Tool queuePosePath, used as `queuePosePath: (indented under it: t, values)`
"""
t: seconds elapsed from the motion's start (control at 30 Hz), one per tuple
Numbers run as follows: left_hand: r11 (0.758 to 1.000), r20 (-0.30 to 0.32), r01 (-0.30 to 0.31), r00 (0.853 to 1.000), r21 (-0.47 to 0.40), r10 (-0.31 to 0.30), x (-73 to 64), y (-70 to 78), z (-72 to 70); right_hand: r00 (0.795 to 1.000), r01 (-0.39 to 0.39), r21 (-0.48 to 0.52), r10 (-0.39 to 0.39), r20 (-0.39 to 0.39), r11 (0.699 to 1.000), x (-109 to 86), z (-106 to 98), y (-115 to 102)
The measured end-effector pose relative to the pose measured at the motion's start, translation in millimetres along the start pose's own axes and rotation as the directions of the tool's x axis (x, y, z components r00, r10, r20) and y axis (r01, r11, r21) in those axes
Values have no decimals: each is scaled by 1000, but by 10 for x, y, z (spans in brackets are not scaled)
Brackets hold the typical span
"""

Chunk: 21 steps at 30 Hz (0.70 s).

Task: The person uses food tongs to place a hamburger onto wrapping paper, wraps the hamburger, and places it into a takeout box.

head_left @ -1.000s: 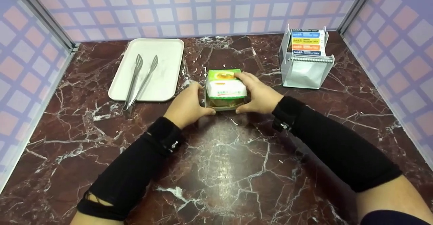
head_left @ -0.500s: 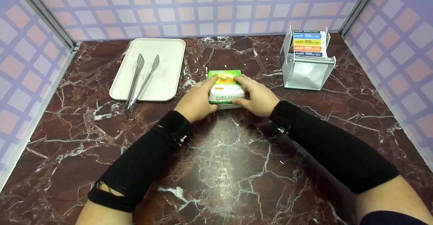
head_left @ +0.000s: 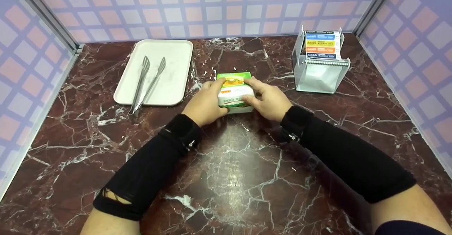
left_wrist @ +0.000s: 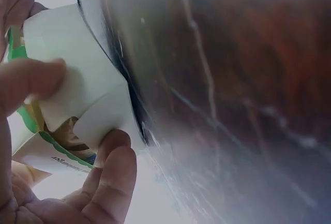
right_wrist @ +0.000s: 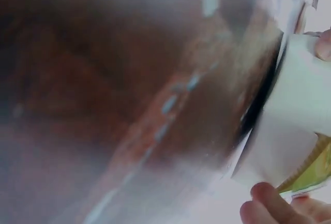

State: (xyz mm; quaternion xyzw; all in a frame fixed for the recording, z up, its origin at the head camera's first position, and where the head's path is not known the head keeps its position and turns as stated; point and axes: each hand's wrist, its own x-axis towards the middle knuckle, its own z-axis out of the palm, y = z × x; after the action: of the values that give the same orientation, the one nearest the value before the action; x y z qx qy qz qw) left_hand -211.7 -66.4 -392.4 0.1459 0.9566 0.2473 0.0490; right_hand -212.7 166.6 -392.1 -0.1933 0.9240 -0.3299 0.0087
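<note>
A green and white burger box (head_left: 237,93) with a burger picture on its lid sits mid-table between the hands. My left hand (head_left: 204,104) holds its left side, thumb at the front lower corner and fingertips reaching the top. With its thumb on the lid's front edge, my right hand (head_left: 271,102) grips the right side. The lid is down, with a gap along the side. In the left wrist view, something brown shows through the gap in the burger box (left_wrist: 72,38), beside bent fingers (left_wrist: 116,177). White side flaps of the burger box (right_wrist: 300,89) show in the right wrist view.
At the back left lies a white tray (head_left: 173,86) with metal tongs (head_left: 140,86) across it, their handle end past its front edge. A silver holder (head_left: 320,76) with several coloured packets (head_left: 320,44) stands back right. Patterned walls (head_left: 212,12) enclose the dark marbled table (head_left: 233,185).
Both hands have closed in on the burger box, the left moving right and up onto its top. The lid has come down over the front, narrowing the gap. The right thumb moved onto the lid edge.
</note>
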Motion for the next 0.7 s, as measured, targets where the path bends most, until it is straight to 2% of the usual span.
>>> queuePosePath:
  t: [0.27,0.43,0.7]
  values:
    - [1000,11,-6,1000,1,6,-6,-12,-6,996,28,-26,-25,90,999,-28,41,31]
    - [999,11,-34,999,-6,34,-19,-50,-9,997,-2,-65,7,72,998,-15,62,-2]
    - [1000,12,-12,1000,-12,12,-8,-30,2,998,24,-8,-23,63,1000,-49,50,0]
